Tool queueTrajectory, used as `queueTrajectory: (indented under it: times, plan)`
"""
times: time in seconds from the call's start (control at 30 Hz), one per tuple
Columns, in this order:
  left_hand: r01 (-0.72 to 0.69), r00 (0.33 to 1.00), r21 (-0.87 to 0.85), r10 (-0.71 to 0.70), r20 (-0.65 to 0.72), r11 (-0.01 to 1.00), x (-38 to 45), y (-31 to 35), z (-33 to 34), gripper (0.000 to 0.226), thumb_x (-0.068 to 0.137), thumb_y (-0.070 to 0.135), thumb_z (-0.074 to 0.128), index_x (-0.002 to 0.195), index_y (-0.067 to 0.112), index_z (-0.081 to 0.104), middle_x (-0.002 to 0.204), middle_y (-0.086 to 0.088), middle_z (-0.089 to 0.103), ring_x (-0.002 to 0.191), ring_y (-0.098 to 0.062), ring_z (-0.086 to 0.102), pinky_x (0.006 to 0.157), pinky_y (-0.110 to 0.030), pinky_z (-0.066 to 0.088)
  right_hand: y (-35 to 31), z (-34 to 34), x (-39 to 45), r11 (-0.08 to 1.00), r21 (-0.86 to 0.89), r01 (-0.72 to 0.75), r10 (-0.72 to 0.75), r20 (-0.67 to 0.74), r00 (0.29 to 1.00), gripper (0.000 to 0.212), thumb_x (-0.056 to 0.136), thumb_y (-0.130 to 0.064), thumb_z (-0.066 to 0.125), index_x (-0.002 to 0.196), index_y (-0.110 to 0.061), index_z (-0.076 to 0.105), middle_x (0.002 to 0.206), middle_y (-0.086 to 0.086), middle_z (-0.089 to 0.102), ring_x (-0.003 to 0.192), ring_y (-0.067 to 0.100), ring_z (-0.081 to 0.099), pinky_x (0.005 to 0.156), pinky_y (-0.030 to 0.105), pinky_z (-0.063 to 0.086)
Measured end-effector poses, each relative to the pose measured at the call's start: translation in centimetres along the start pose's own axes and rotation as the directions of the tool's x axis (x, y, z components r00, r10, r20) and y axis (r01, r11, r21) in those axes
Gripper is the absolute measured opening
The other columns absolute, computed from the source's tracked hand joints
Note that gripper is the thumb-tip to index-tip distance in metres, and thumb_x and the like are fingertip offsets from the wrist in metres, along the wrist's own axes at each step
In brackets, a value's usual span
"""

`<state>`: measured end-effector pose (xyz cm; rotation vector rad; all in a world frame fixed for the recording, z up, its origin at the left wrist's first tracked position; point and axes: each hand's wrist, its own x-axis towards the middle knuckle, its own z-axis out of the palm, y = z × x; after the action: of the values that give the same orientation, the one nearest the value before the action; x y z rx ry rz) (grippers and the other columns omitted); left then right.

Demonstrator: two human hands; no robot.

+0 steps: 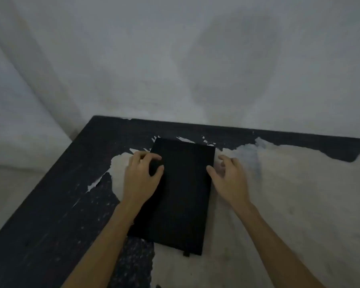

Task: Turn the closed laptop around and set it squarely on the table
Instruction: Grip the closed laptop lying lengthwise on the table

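Observation:
The closed black laptop (181, 194) lies flat on the worn table (289, 194), its long side running away from me and a little tilted to the left. My left hand (142, 175) rests on its far left part, fingers curled over the left edge and thumb on the lid. My right hand (229, 179) hovers at the right edge with fingers spread; its thumb touches or nearly touches the laptop's side. A small tab sticks out at the laptop's near edge.
The table has dark paint peeled away to pale patches. Its left edge (56, 173) and far edge (237, 126) are close, with a grey wall (175, 59) right behind. Patterned fabric (133, 262) shows at the near edge.

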<state>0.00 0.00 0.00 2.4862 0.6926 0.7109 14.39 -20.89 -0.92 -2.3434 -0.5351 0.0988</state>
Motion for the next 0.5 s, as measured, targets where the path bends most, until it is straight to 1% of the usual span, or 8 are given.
queueTrajectory:
  times: [0.03, 0.1, 0.17, 0.23, 0.33, 0.5]
  plan:
    - [-0.004, 1.0, -0.006, 0.003, -0.016, 1.0, 0.0, -0.3, 0.3, 0.028, 0.089, 0.03, 0.074, 0.115, 0.023, 0.068, 0.122, -0.002, 0.057, 0.111, -0.017, 0.056, 0.091, -0.03, 0.047, 0.2, 0.4, 0.1, 1.0, -0.01, -0.006, 0.006, -0.023, 1.0, 0.061, 0.093, -0.05, 0.063, 0.139, -0.012, 0.056, 0.127, 0.009, 0.058, 0.115, 0.025, 0.058, 0.096, 0.041, 0.051]
    - [0.059, 0.998, -0.011, -0.059, -0.014, 0.998, -0.2, -0.8, 0.6, 0.033, 0.09, 0.032, 0.072, 0.121, 0.021, 0.066, 0.128, -0.003, 0.057, 0.117, -0.021, 0.056, 0.092, -0.028, 0.044, 0.3, 1.1, -0.1, 0.998, -0.055, -0.032, 0.029, -0.051, 0.998, 0.063, 0.092, -0.053, 0.062, 0.138, -0.01, 0.057, 0.126, 0.011, 0.057, 0.117, 0.027, 0.056, 0.096, 0.04, 0.048]
    - [0.125, 0.992, -0.022, -0.125, 0.018, 0.992, -0.5, -1.1, 0.6, 0.04, 0.091, 0.037, 0.07, 0.126, 0.021, 0.062, 0.133, -0.004, 0.056, 0.123, -0.023, 0.055, 0.094, -0.029, 0.043, 0.1, 1.5, -0.6, 0.994, -0.098, -0.041, 0.037, -0.05, 0.998, 0.061, 0.092, -0.056, 0.061, 0.132, -0.01, 0.06, 0.122, 0.01, 0.056, 0.113, 0.028, 0.055, 0.094, 0.04, 0.047]
    - [0.159, 0.986, -0.024, -0.158, 0.049, 0.987, -1.3, -1.4, 0.6, 0.045, 0.091, 0.041, 0.069, 0.131, 0.022, 0.059, 0.135, -0.005, 0.057, 0.125, -0.024, 0.054, 0.098, -0.035, 0.045, 0.1, 1.8, -1.5, 0.993, -0.111, -0.025, 0.019, -0.049, 0.999, 0.057, 0.091, -0.058, 0.059, 0.122, -0.011, 0.063, 0.116, 0.009, 0.054, 0.109, 0.029, 0.055, 0.093, 0.042, 0.048]
    - [0.164, 0.983, 0.018, -0.165, 0.076, 0.986, -2.0, -1.5, 0.0, 0.048, 0.093, 0.045, 0.066, 0.134, 0.021, 0.057, 0.134, -0.006, 0.06, 0.125, -0.027, 0.054, 0.101, -0.041, 0.046, -0.2, 2.0, -2.5, 0.994, -0.103, -0.028, 0.025, -0.028, 0.999, 0.054, 0.091, -0.059, 0.058, 0.114, -0.011, 0.064, 0.113, 0.01, 0.052, 0.108, 0.032, 0.055, 0.094, 0.046, 0.049]
    - [0.117, 0.983, 0.0, -0.116, 0.143, 0.993, -2.7, -1.8, -0.4, 0.051, 0.094, 0.046, 0.063, 0.139, 0.023, 0.054, 0.137, -0.002, 0.062, 0.128, -0.026, 0.053, 0.106, -0.046, 0.044, -1.1, 2.7, -3.4, 0.991, -0.133, -0.019, 0.015, -0.033, 0.999, 0.056, 0.092, -0.06, 0.055, 0.119, -0.011, 0.064, 0.118, 0.012, 0.054, 0.11, 0.032, 0.054, 0.099, 0.047, 0.045]
